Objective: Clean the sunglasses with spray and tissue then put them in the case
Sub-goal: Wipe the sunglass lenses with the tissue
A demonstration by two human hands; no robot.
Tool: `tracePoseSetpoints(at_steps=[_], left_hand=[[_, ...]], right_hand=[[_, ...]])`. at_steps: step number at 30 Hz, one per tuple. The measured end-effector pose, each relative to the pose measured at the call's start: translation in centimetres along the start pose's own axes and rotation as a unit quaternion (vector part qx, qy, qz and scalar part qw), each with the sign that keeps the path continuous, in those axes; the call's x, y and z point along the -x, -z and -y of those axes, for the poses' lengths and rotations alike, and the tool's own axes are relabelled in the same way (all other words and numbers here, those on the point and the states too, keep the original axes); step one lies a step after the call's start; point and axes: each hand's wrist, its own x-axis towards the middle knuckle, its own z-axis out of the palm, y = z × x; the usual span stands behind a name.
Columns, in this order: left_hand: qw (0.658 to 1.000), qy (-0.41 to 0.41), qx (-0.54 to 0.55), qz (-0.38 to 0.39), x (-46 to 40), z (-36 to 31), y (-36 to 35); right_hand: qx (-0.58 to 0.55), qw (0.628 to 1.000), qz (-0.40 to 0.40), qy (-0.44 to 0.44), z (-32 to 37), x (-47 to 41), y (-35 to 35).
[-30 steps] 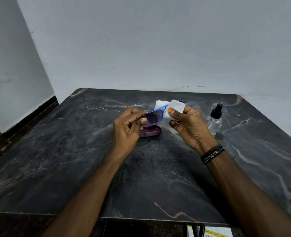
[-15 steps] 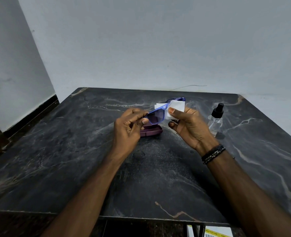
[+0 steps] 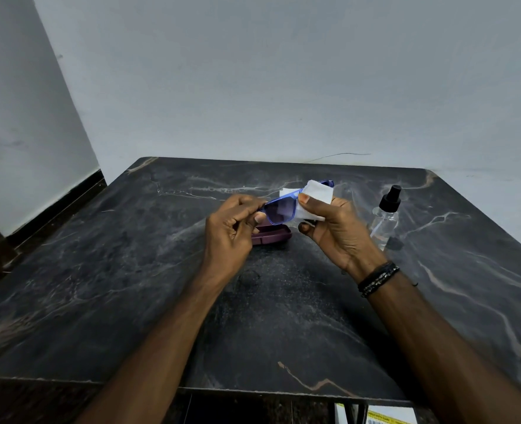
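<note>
Two sets of fingers share the work: those of the left hand (image 3: 228,231) pinch the near corner of the sunglasses (image 3: 279,209), while the right hand (image 3: 329,228) presses a folded tissue (image 3: 314,198) round the far lens with its thumb on top. Held above the closed case (image 3: 271,234) on the tabletop (image 3: 130,270), the glasses look light and stiff but scratch-prone. The frame edge seems the safest hold, and the soft tissue yields easily; the spray bottle (image 3: 386,218) stands just right.

Translucent blue plastic sunglasses (image 3: 280,209) with glossy tinted lenses. Soft white paper tissue (image 3: 316,197). Clear plastic spray bottle (image 3: 384,223), black cap. Matt maroon case (image 3: 273,235). Dark veined marble table (image 3: 130,270), slightly glossy.
</note>
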Motion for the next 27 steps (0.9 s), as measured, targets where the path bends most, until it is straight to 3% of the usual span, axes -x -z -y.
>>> tracePoseSetpoints(at_steps=[19,27], left_hand=[[0.998,0.021,0.038,-0.047,-0.05,-0.62,-0.15],[0.999,0.028,0.025,-0.033,0.06,-0.34,-0.10]], right_hand=[[-0.017,0.998,-0.065,0.005,-0.09,-0.45,0.01],[-0.016,0.999,-0.040,0.007,0.04,-0.30,0.45]])
